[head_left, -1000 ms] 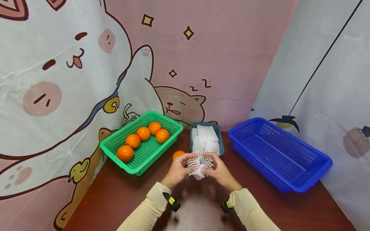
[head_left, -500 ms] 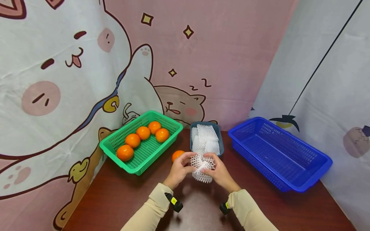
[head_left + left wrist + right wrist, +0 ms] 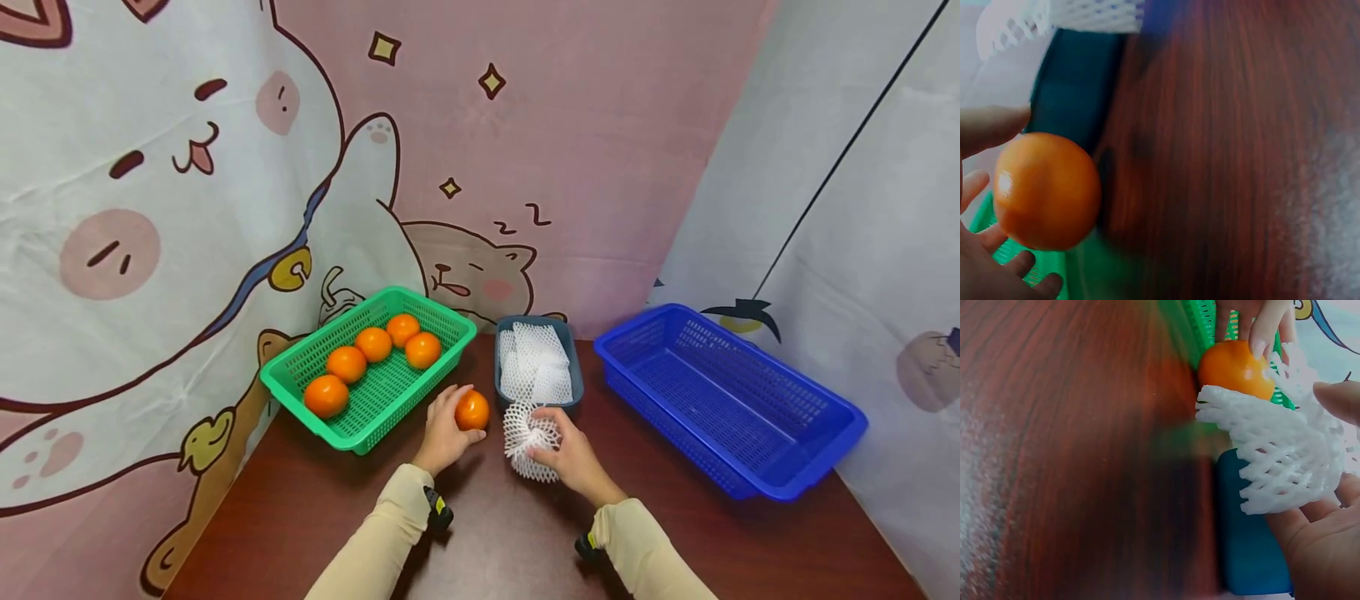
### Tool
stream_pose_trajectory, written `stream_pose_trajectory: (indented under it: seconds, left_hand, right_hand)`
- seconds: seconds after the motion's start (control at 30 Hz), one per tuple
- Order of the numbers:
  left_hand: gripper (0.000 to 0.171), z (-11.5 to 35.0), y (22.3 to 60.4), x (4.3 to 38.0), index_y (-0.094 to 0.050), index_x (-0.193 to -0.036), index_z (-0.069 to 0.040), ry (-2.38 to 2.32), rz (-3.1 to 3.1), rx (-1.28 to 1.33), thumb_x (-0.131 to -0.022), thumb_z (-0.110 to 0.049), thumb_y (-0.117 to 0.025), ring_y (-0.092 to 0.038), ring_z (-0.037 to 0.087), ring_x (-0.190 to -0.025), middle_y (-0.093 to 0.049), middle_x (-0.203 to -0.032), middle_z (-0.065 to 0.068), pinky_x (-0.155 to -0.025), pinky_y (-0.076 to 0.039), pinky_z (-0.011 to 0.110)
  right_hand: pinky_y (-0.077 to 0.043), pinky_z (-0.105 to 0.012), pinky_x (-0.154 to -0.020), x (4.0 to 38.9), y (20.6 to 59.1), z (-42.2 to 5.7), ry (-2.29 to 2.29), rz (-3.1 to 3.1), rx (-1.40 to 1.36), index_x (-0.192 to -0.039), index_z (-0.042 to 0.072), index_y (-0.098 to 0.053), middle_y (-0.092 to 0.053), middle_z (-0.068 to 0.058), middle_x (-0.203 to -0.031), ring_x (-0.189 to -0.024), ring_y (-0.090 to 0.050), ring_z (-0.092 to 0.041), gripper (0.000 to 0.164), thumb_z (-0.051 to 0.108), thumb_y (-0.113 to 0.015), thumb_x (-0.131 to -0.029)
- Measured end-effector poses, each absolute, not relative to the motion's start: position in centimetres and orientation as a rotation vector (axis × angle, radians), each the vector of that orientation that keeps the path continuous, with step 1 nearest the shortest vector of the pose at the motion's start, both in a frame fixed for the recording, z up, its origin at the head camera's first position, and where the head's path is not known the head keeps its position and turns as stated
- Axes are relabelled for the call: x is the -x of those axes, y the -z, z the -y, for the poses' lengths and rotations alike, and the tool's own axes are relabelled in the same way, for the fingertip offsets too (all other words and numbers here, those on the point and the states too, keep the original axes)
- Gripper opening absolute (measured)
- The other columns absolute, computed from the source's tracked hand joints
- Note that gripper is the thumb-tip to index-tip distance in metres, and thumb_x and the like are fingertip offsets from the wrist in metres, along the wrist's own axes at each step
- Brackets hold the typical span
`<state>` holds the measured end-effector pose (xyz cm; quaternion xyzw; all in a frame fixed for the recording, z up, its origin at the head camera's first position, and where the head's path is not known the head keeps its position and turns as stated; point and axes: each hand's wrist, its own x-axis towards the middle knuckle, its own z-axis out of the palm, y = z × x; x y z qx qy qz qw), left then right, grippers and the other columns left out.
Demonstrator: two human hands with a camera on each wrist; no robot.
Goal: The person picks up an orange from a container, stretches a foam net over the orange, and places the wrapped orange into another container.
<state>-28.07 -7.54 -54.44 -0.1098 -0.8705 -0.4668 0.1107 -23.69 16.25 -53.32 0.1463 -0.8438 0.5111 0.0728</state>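
My left hand [image 3: 444,429] is curved round an orange [image 3: 472,410] on the table, fingers at its far left side and thumb at its near side. In the left wrist view the thumb lies just above the orange [image 3: 1047,190], with the fingertips by its lower left. My right hand [image 3: 573,457] holds a white foam net sleeve [image 3: 531,442] between thumb and fingers. Its folded rim flares out, and in the right wrist view the sleeve [image 3: 1279,450] overlaps the lower edge of the orange. Behind it, a dark teal basket [image 3: 576,367] holds more flat foam sleeves [image 3: 534,354].
To the left stands a green basket [image 3: 375,437] with several oranges [image 3: 347,365] in it. A blue basket [image 3: 757,475] stands at the right, nothing lying in it. The brown table [image 3: 502,533] backs onto a cartoon-printed cloth [image 3: 585,150].
My left hand has let go of the foam sleeve and moved left to the orange. My right hand keeps hold of the sleeve, whose folded rim has opened into a rounder shape.
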Motion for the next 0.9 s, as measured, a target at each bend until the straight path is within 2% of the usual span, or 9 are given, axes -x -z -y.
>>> stream_pose_trajectory:
  seconds: [0.17,0.3,0.43,0.57,0.73,0.9]
  left_hand:
    - [0.084,7.5,55.0,29.0,-0.048,-0.141,-0.013,1.422,2.611,0.260,-0.067,-0.012,-0.088,-0.032,0.048,-0.126,-0.031,-0.147,0.023,-0.095,-0.036,0.064]
    - [0.090,7.5,55.4,29.4,-0.044,-0.144,-0.014,1.448,2.623,0.214,-0.066,-0.009,-0.089,-0.038,0.046,-0.122,-0.036,-0.142,0.022,-0.096,-0.037,0.060]
    - [0.084,7.7,55.7,29.4,-0.048,-0.138,-0.013,1.475,2.589,0.154,-0.065,-0.006,-0.089,-0.048,0.042,-0.114,-0.044,-0.129,0.019,-0.095,-0.041,0.056]
    - [0.078,7.8,55.7,29.1,-0.050,-0.132,-0.010,1.495,2.538,0.119,-0.065,-0.009,-0.090,-0.052,0.039,-0.108,-0.049,-0.119,0.018,-0.092,-0.043,0.055]
    - [0.081,7.6,54.5,28.6,-0.048,-0.134,-0.008,1.656,2.453,0.103,-0.065,-0.018,-0.091,-0.052,0.036,-0.108,-0.049,-0.122,0.017,-0.093,-0.042,0.053]
    - [0.078,6.8,52.1,28.2,-0.046,-0.136,-0.007,2.022,2.299,0.181,-0.070,-0.017,-0.087,-0.053,0.032,-0.108,-0.049,-0.127,0.015,-0.094,-0.043,0.046]
  right_hand:
    - [-0.038,-0.053,-0.097,23.7,53.9,-16.2,-1.559,2.528,-0.412,-0.122,0.014,-0.057,-0.062,-0.006,-0.124,-0.118,-0.051,-0.028,0.056,0.012,-0.085,-0.074]
    - [-0.040,-0.050,-0.094,23.6,54.4,-16.1,-1.555,2.530,-0.409,-0.122,0.015,-0.057,-0.062,-0.005,-0.123,-0.116,-0.052,-0.027,0.057,0.014,-0.086,-0.073]
    - [-0.041,-0.047,-0.091,23.7,54.6,-16.1,-1.571,2.514,-0.429,-0.122,0.015,-0.057,-0.061,-0.005,-0.124,-0.115,-0.052,-0.026,0.059,0.013,-0.086,-0.071]
    - [-0.042,-0.045,-0.089,23.5,54.2,-16.1,-1.577,2.509,-0.446,-0.123,0.013,-0.057,-0.061,-0.006,-0.124,-0.113,-0.053,-0.027,0.059,0.013,-0.086,-0.072]
    - [-0.043,-0.046,-0.088,23.7,54.1,-16.3,-1.578,2.517,-0.436,-0.124,0.012,-0.055,-0.060,-0.007,-0.125,-0.111,-0.053,-0.028,0.060,0.013,-0.086,-0.073]
    - [-0.043,-0.045,-0.088,24.1,54.8,-16.6,-1.575,2.509,-0.434,-0.124,0.015,-0.054,-0.061,-0.004,-0.124,-0.110,-0.054,-0.027,0.059,0.016,-0.086,-0.073]
